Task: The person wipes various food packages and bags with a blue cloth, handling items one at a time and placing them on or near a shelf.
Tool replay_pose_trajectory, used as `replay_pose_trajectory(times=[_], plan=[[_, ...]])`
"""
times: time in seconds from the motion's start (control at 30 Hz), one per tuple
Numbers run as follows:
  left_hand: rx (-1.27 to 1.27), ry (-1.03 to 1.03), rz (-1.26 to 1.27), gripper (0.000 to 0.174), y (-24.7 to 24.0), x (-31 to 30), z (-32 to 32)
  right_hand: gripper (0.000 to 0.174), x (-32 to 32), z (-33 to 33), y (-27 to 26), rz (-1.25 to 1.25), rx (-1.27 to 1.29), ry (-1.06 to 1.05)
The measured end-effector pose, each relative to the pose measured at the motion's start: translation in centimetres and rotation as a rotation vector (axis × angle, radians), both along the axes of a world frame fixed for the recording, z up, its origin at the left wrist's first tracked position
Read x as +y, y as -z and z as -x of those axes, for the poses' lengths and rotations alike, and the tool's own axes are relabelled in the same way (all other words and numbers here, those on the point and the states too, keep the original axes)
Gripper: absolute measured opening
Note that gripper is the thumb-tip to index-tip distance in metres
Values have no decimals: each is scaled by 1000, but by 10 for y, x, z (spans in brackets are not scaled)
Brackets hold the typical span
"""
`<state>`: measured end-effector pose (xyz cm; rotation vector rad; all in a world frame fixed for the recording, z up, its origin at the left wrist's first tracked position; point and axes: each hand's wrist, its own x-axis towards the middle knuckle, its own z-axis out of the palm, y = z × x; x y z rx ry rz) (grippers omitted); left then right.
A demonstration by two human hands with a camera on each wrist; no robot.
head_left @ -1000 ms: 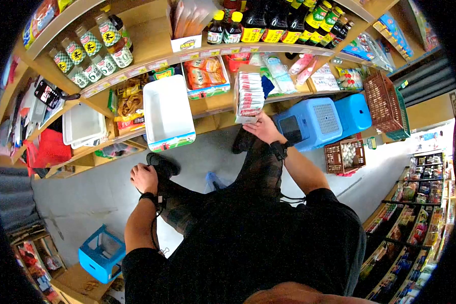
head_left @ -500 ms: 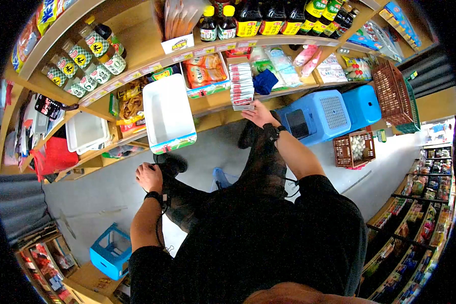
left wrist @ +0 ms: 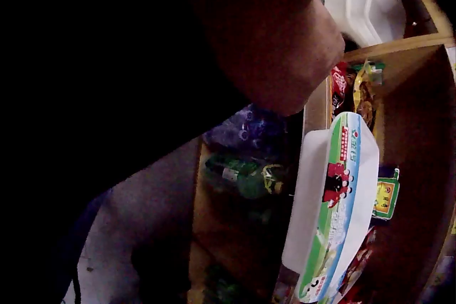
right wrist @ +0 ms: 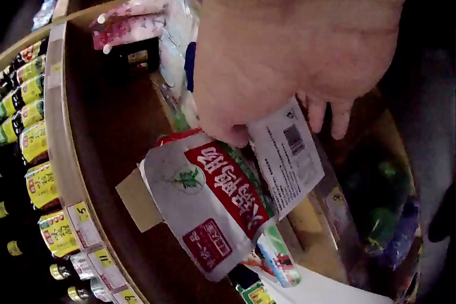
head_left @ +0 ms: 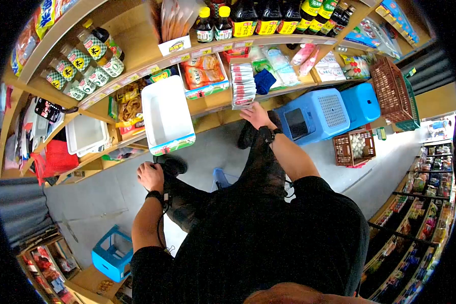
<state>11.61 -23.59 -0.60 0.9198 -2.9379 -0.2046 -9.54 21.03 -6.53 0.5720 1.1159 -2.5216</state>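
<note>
My right hand [head_left: 257, 115] holds the near end of an open cardboard box [right wrist: 288, 154], thumb on the inner side and fingers on the outer side of its end wall. White and red packets [head_left: 243, 83] stand in a row in this box, on the lower shelf. In the right wrist view the front packet [right wrist: 214, 197] shows a red label. My left hand [head_left: 150, 176] rests by my knee, fingers loosely bent and holding nothing. The left wrist view shows it dark, above a white tray [left wrist: 303, 190] with a printed side.
A box of orange packs [head_left: 203, 73] and a dark blue cloth [head_left: 264, 81] flank the packet box. Sauce bottles [head_left: 244, 23] line the shelf above. Blue step stools [head_left: 314, 114] and a brown crate [head_left: 343, 152] stand right of my legs. Another blue stool [head_left: 109, 258] is behind left.
The packet box has slid deeper onto the shelf and straightened, with my right hand following at its near end. My left hand has stayed by the knee. The view has shifted slightly.
</note>
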Motion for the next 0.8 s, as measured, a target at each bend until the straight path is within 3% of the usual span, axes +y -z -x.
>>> replay_pose_trajectory(times=[0.2,0.3,0.8], plan=[[6,4,-13,22,0,0,0,21,-4,-9,-18,-79,25,10],[13,22,1,23,1,0,1,20,5,-3,8,-66,54,-36],[33,64,-12,24,-4,11,12,26,11,-2,8,-48,31,-89]])
